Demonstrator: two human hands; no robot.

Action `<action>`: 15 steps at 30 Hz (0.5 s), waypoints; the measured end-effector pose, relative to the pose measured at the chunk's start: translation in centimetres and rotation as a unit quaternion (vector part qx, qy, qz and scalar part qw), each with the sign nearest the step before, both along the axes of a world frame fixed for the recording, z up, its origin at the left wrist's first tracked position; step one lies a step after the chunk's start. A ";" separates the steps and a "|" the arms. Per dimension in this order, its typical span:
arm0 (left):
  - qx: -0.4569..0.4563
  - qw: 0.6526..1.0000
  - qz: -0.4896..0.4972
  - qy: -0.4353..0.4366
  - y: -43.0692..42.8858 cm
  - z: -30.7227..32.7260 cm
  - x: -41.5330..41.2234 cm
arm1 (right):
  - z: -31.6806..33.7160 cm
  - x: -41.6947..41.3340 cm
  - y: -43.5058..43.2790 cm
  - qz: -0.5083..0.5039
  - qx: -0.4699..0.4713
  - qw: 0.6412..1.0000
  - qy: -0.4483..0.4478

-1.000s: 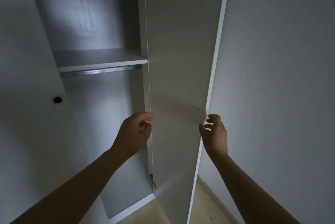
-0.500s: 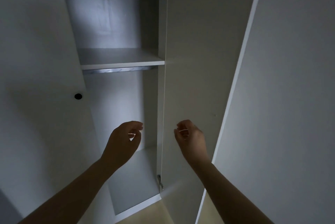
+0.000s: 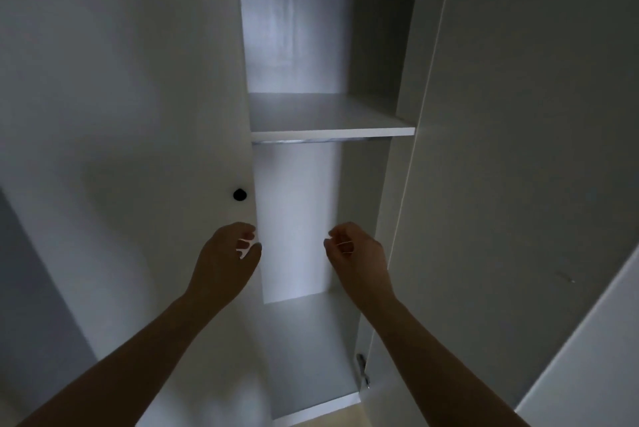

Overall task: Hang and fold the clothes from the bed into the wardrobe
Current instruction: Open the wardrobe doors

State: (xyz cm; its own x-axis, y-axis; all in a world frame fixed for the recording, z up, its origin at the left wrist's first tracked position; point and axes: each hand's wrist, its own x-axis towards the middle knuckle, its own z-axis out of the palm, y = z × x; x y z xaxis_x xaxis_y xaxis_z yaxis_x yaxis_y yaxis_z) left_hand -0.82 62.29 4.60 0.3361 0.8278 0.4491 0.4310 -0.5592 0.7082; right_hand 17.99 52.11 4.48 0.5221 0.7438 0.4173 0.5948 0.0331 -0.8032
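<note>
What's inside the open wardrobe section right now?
The wardrobe holds one bare shelf with a metal rail under it, and a bare bottom panel. No clothes or hangers show. The closed left door covers whatever is behind it.

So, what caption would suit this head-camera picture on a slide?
Left hand and right hand hover, holding nothing, before the open wardrobe and its shelf.

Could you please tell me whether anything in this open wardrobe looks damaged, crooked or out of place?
Nothing serious. The white wardrobe shelf sits level, with the silver hanging rail straight beneath it. The one blemish is a small faint scuff on the inner face of the open white right-hand door.
</note>
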 end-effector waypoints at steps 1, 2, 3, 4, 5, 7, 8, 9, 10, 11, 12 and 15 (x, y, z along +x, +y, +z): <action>0.007 1.000 0.007 0.007 0.7 0.1 -0.3 | 0.0 -0.3 0.8 0.009 0.000 1.000 0.006; 0.013 1.000 0.013 0.011 1.4 0.1 -0.5 | -0.1 -0.5 1.5 0.019 -0.001 1.000 0.008; 0.016 1.000 0.022 0.015 2.1 0.1 -0.6 | -0.3 -0.7 2.2 0.029 -0.001 1.000 0.007; 0.019 0.999 0.031 0.020 2.7 0.0 -0.6 | -0.4 -0.7 3.0 0.038 -0.001 0.999 0.006; 0.023 0.999 0.040 0.027 3.3 0.0 -0.6 | -0.5 -0.7 3.7 0.046 0.001 0.999 0.004; 0.041 0.996 0.063 0.044 4.8 -0.1 -0.1 | -0.6 -0.2 5.3 0.060 0.005 0.998 -0.002; 0.045 0.995 0.075 0.047 5.5 -0.1 0.3 | -0.7 0.2 6.0 0.067 0.007 0.998 -0.001; 0.044 0.994 0.085 0.049 6.1 0.0 0.7 | -0.8 0.6 6.7 0.075 0.009 0.997 0.001; 0.039 0.993 0.096 0.051 6.6 0.0 1.1 | -0.9 1.0 7.4 0.084 0.009 0.996 0.001; 0.031 0.992 0.108 0.053 7.1 0.1 1.6 | -1.0 1.4 7.9 0.095 0.009 0.995 0.000; 0.022 0.991 0.119 0.051 7.5 0.1 2.1 | -1.2 1.9 8.4 0.107 0.010 0.994 0.000; 0.010 0.990 0.132 0.043 8.6 0.2 3.6 | -1.5 3.6 10.0 0.135 0.016 0.991 0.007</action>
State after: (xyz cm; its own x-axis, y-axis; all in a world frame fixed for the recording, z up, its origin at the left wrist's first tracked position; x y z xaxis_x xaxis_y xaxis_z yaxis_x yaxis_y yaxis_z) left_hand 2.73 70.88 4.81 0.1465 0.8830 0.4460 0.6219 -0.4328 0.6527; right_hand 21.56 62.07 2.98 0.3111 0.8440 0.4370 0.5498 0.2152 -0.8071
